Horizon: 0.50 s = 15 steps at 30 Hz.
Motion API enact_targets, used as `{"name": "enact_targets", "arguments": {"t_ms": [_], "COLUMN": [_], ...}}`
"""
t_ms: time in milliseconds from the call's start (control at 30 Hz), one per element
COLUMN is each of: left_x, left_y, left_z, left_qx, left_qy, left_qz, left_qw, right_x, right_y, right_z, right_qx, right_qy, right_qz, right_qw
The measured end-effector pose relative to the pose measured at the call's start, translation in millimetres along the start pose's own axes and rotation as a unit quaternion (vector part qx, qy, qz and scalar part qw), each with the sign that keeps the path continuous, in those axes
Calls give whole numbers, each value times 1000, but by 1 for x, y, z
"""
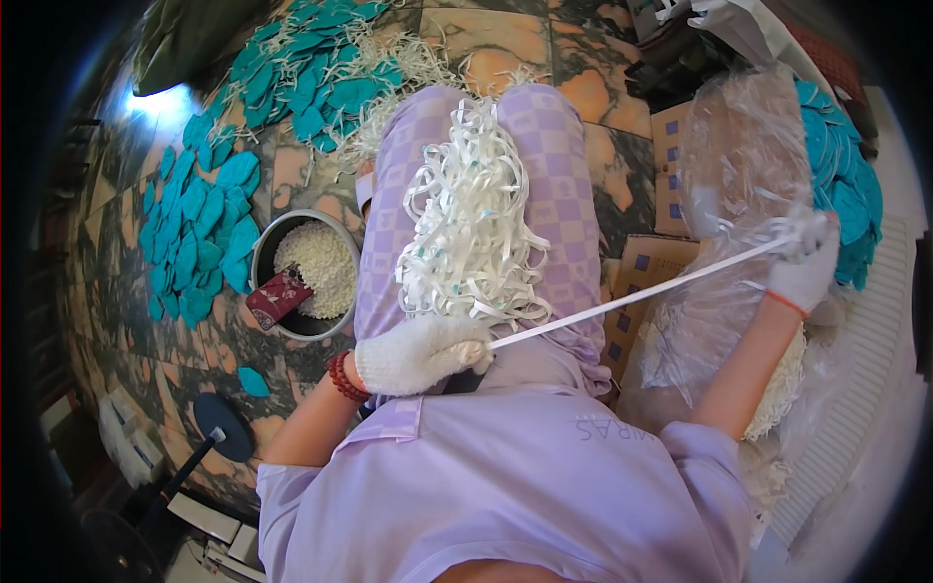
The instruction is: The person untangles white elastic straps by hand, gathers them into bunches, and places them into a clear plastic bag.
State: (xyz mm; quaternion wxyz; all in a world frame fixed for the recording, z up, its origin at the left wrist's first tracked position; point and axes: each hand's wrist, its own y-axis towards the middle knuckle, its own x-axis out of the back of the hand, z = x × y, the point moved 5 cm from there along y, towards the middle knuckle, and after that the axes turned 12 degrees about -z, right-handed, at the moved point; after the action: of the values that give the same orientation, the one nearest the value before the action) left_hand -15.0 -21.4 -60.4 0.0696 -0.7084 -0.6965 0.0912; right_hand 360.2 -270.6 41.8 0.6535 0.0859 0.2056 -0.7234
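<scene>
White and flat, the strap (pixel 632 296) runs taut from our left hand (pixel 418 358), pinching it beside the pile (pixel 471 214) on our lap (pixel 571 175), to our right hand (pixel 809 262), clenched round it, and looks light, soft, perhaps slippery, best pinched near either end.

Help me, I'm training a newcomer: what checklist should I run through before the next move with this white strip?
1. Left hand grips the white strip: ok, it leaves at the fingertips.
2. Right hand holds it farther along: ok, raised to the right side.
3. Strip pulled straight between the hands: ok.
4. Pile of strips on the lap neatly laid out: not ok, the loops lie jumbled.
5. Strip free of knots inside the right hand: cannot tell, blurred and partly hidden.
</scene>
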Motion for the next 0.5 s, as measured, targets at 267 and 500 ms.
{"name": "enact_targets", "arguments": {"t_ms": [267,500], "left_x": [-2,0], "left_y": [-7,-14], "left_z": [15,15], "left_qx": [234,174], "left_qy": [-294,-292], "left_qz": [-95,-141], "left_qw": [922,930], "right_x": [11,-59], "right_y": [-55,-142], "right_z": [16,-84], "right_qx": [161,126], "right_qy": [-47,-466], "right_qz": [-147,282], "right_qw": [975,829]}}
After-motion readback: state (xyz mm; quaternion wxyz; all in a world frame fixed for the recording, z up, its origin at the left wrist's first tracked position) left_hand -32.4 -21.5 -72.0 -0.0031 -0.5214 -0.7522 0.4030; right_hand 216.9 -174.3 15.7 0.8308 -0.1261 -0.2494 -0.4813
